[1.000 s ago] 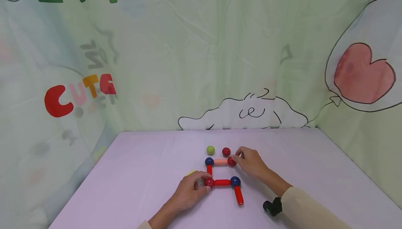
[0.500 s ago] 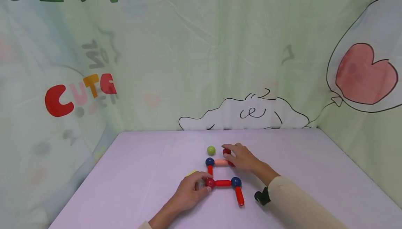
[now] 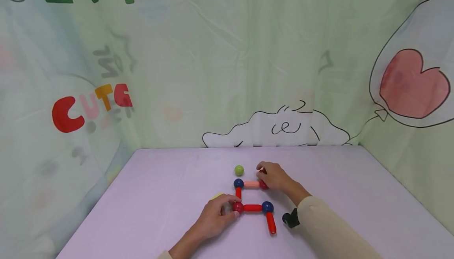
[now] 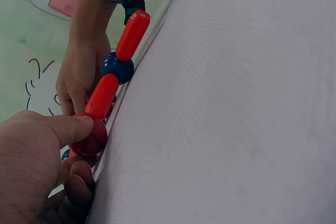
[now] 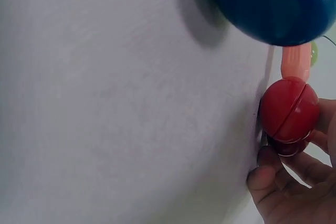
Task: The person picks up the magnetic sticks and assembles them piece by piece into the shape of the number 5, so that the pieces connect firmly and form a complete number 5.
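Note:
My left hand (image 3: 214,217) pinches a red ball (image 4: 89,136) at a corner of a joined ball-and-stick figure, probably magnetic. From this corner a red rod (image 3: 252,208) runs right to a blue ball (image 3: 267,207), with another red rod (image 3: 271,223) pointing toward me. A third red rod (image 3: 238,193) leads back to a second blue ball (image 3: 239,183); a pink rod (image 3: 252,184) joins that to a red ball (image 5: 289,108). Behind this end ball, my right hand (image 3: 276,176) grips another, darker red ball (image 5: 287,147), mostly hidden by fingers.
A green ball (image 3: 239,170) lies on the pale tabletop (image 3: 170,188) beyond the figure. Something yellow (image 3: 216,196) shows partly behind the left hand. A black wrist device (image 3: 292,218) hangs under the right sleeve. A printed curtain (image 3: 170,73) stands along the table's back.
My right hand has left the end red ball, reached to the loose red ball behind it, and drawn that one right and closer to the end ball. The left hand keeps its place.

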Available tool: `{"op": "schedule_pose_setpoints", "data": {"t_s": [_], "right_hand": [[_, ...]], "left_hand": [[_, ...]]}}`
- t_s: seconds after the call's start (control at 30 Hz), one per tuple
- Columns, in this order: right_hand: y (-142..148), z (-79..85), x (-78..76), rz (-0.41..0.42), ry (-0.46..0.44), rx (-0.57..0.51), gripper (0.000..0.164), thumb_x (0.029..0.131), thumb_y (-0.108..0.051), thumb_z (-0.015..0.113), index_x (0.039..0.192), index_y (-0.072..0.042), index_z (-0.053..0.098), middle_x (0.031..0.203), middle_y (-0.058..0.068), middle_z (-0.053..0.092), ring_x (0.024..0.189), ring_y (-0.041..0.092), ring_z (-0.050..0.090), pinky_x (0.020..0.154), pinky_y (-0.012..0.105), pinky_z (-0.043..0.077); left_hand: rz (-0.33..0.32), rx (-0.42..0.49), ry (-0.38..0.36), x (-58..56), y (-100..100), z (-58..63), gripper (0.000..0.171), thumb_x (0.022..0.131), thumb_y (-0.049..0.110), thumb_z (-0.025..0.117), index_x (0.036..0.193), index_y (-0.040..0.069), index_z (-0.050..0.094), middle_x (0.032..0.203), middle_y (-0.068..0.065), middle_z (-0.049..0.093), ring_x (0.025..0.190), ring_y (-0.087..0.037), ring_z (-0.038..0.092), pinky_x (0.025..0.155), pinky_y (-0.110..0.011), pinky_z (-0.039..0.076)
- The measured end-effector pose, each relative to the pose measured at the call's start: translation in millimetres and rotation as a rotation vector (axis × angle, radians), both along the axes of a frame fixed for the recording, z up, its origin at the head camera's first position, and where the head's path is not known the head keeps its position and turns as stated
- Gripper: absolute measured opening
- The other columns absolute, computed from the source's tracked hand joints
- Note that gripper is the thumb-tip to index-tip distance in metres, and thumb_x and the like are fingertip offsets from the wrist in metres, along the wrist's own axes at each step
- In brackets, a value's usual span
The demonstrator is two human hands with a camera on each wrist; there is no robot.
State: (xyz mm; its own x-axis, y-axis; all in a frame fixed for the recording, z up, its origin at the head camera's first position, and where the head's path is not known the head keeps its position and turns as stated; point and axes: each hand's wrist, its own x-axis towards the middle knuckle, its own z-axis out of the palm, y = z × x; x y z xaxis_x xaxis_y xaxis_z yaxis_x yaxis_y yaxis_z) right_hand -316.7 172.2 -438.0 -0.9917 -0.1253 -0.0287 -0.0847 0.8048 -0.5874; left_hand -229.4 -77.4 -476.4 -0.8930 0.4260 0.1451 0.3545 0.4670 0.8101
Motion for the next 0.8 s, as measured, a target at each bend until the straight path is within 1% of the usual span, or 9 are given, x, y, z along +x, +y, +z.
{"op": "schedule_pose_setpoints", "data": {"t_s": [0.2,0.33,0.43,0.53,0.63,0.8], "right_hand": [[1.8,-2.3,-0.4,-0.029,0.008,-0.013,0.032,0.097,-0.017,0.069,0.126,-0.004,0.062,0.106,0.011,0.064,0.096,0.024,0.059,0.080,0.037,0.059],[3.7,-1.9,1.8,-0.060,0.037,-0.022,0.039,0.095,-0.019,0.071,0.129,-0.002,0.061,0.110,0.013,0.063,0.100,0.026,0.059,0.080,0.037,0.059],[4.4,4.8,6.9,-0.079,0.070,-0.050,0.042,0.094,-0.019,0.073,0.129,0.001,0.062,0.112,0.015,0.063,0.101,0.028,0.059,0.077,0.037,0.060],[4.3,14.5,13.3,-0.080,0.095,-0.084,0.039,0.092,-0.018,0.074,0.125,0.001,0.064,0.109,0.015,0.064,0.099,0.028,0.060,0.073,0.035,0.060],[4.5,22.4,19.1,-0.073,0.114,-0.104,0.035,0.090,-0.017,0.075,0.119,-0.001,0.065,0.105,0.014,0.065,0.097,0.028,0.060,0.073,0.034,0.060],[6.0,26.5,29.0,-0.076,0.128,-0.137,0.038,0.087,-0.017,0.078,0.120,-0.002,0.066,0.106,0.011,0.067,0.099,0.027,0.061,0.076,0.037,0.060]], "left_hand": [[-0.004,0.002,0.000,0.8,1.8,-0.5,0.031,0.092,0.025,0.073,0.122,0.031,0.069,0.106,0.014,0.063,0.069,-0.009,0.051,0.061,-0.022,0.043],[-0.005,0.001,0.000,1.5,2.1,0.1,0.032,0.092,0.024,0.074,0.123,0.030,0.069,0.106,0.014,0.063,0.070,-0.009,0.052,0.061,-0.022,0.044],[0.003,-0.008,-0.006,1.4,2.3,0.7,0.032,0.092,0.025,0.074,0.123,0.030,0.069,0.107,0.014,0.063,0.072,-0.010,0.053,0.063,-0.023,0.045],[0.012,-0.017,-0.013,0.8,2.6,1.5,0.032,0.092,0.026,0.074,0.123,0.032,0.068,0.107,0.015,0.062,0.074,-0.010,0.054,0.064,-0.023,0.046],[0.016,-0.026,-0.015,0.5,2.7,1.8,0.032,0.093,0.026,0.074,0.124,0.033,0.068,0.107,0.016,0.062,0.076,-0.011,0.054,0.065,-0.024,0.047],[0.010,-0.024,-0.017,-0.4,3.3,1.2,0.032,0.092,0.027,0.073,0.123,0.032,0.068,0.106,0.016,0.062,0.076,-0.011,0.054,0.065,-0.024,0.046]]}}
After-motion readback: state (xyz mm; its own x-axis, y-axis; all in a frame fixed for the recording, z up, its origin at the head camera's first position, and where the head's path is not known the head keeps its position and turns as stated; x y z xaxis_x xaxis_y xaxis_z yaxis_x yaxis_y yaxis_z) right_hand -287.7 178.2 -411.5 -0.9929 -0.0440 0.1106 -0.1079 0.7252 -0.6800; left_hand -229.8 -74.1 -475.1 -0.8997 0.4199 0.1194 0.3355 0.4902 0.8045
